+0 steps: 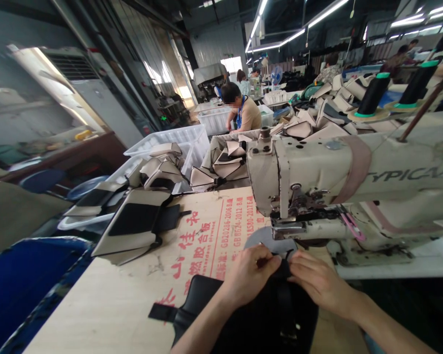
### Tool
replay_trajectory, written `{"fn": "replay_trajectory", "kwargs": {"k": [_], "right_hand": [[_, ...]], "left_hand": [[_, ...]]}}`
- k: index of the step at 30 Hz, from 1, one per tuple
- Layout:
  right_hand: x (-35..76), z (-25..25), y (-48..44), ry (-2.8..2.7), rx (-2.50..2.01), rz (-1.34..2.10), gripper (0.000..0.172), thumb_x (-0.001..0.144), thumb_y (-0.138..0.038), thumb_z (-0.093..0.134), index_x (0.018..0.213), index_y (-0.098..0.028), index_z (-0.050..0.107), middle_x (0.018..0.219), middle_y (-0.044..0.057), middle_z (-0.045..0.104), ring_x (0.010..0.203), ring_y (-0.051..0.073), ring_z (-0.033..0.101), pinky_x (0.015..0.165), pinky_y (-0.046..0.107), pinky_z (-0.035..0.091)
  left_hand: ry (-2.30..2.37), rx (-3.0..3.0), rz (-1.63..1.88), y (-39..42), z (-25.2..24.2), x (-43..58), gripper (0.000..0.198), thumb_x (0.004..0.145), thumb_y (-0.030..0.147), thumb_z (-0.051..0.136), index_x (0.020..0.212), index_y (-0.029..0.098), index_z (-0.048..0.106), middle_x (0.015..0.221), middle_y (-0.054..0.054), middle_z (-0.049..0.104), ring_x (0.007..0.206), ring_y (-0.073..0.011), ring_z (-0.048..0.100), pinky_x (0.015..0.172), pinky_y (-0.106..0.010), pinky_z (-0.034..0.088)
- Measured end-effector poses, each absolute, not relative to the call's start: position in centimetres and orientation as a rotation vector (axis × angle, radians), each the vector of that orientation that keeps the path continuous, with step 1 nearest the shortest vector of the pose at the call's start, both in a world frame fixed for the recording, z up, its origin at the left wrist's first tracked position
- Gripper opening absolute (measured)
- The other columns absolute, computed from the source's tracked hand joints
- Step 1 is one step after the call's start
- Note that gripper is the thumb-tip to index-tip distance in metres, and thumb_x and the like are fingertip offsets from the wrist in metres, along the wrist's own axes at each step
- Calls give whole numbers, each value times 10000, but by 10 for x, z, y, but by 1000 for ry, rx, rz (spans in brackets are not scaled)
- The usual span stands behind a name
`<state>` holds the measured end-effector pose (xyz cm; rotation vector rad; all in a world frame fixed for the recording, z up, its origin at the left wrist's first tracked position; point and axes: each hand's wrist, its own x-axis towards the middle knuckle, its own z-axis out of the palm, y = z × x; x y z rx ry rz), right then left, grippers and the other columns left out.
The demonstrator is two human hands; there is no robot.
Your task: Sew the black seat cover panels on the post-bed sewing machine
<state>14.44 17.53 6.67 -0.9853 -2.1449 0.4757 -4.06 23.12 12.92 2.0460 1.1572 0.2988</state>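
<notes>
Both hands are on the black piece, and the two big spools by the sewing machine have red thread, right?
Not quite: the head view shows the two big spools have black thread, not red. The left hand and right hand are on the black piece.

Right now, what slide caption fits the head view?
Left hand and right hand hold a black leather-like piece beside a cream metal sewing machine, at a red-lettered plywood tabletop.

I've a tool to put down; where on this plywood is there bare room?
The plywood is bare at near left, between the blue bin and black piece, and along the red print between the beige bag and sewing machine. Crowded: beside the machine, where left hand and right hand hold the piece.
</notes>
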Motion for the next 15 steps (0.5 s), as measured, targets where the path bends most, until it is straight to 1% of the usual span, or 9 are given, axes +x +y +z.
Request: {"fn": "replay_trajectory", "kwargs": {"k": [2,5,6,8,11,12,15], "right_hand": [[146,65,176,-2132,-1019,533,173,927,-228,403,824,-169,528,808,53,547,824,173,500,735,311,459],[148,65,177,-2013,-1186,657,82,907,-264,464,918,-194,503,860,31,558,832,159,529,743,293,461],[148,66,178,-1972,-1240,681,100,896,-271,490,967,-202,489,884,25,560,831,154,537,745,288,464],[146,68,179,-1971,-1275,669,189,888,-265,505,1066,-220,461,976,29,552,882,154,542,791,293,460],[144,68,184,-2104,-1192,537,225,916,-232,437,1141,-244,452,1101,46,514,997,170,515,870,320,437],[143,66,186,-2132,-1163,489,214,924,-228,414,1132,-243,463,1095,49,518,999,176,513,870,327,437],[141,61,190,-2112,-1125,375,176,932,-223,380,1060,-221,501,964,48,557,902,185,533,809,340,456]], "left_hand": [[1185,1992,242,236,120,-40,335,818,391,462,576,160,477,557,51,366,546,-82,354,494,-216,251],[1209,1910,207,243,111,-40,343,782,403,475,539,162,454,529,56,319,532,-83,326,488,-228,221],[1218,1886,210,246,109,-39,337,769,397,483,530,162,447,525,57,310,530,-83,323,489,-230,218],[1227,1856,220,250,107,-38,319,749,374,492,516,161,443,516,60,299,524,-82,312,488,-232,216],[1216,1837,224,256,107,-36,295,741,352,486,524,152,478,506,63,303,504,-77,296,477,-228,223],[1208,1829,221,258,107,-35,293,741,351,487,530,148,493,502,64,310,494,-74,294,469,-226,225],[1193,1831,233,260,110,-34,289,745,347,506,549,136,533,495,60,354,472,-72,319,451,-217,249]]}}
